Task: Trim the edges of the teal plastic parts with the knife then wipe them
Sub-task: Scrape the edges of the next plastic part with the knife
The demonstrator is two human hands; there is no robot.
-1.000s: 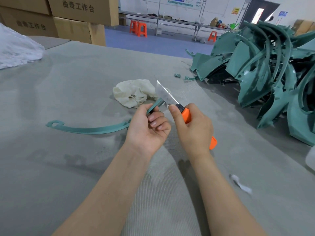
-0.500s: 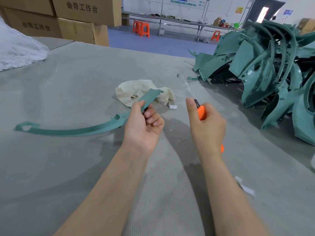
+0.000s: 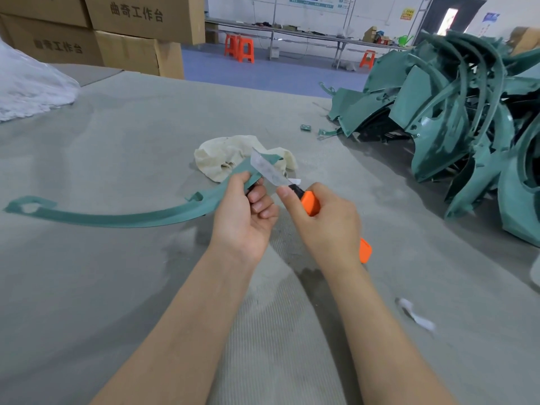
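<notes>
Right in front of me the work goes on over a wide grey table (image 3: 117, 287) covered in a ribbed, felt-like mat that is scuffed paler just beneath the person's forearms. The left hand (image 3: 242, 217) has its fingers curled round one end of a long curved teal strip (image 3: 117, 219), with the thumb on top. That end is raised off the mat above a crumpled cream cloth (image 3: 222, 154). The rest of the strip sweeps away to the left and ends in a small loop low over the mat.

The right hand (image 3: 327, 223) is wrapped round the orange handle of a knife (image 3: 309, 201), with one fingertip stretched forward to the base of the blade (image 3: 267, 169). The blade lies across the held end of the strip, just beyond the left fingers.

On the right side of the table is a tangled heap (image 3: 455, 118) of teal plastic parts, with a small teal offcut (image 3: 305, 128) lying near its edge. A white scrap (image 3: 415, 317) lies near the right forearm.

At the far left a bulging clear plastic bag (image 3: 29, 89) rests on the mat, and printed cardboard boxes (image 3: 140, 21) are stacked behind it. Beyond the table the floor (image 3: 263, 74) is blue. Orange stools (image 3: 239, 48) stand by a long metal bench (image 3: 306, 33) along the white back wall, and a dark doorway (image 3: 450, 19) shows at the far right.
</notes>
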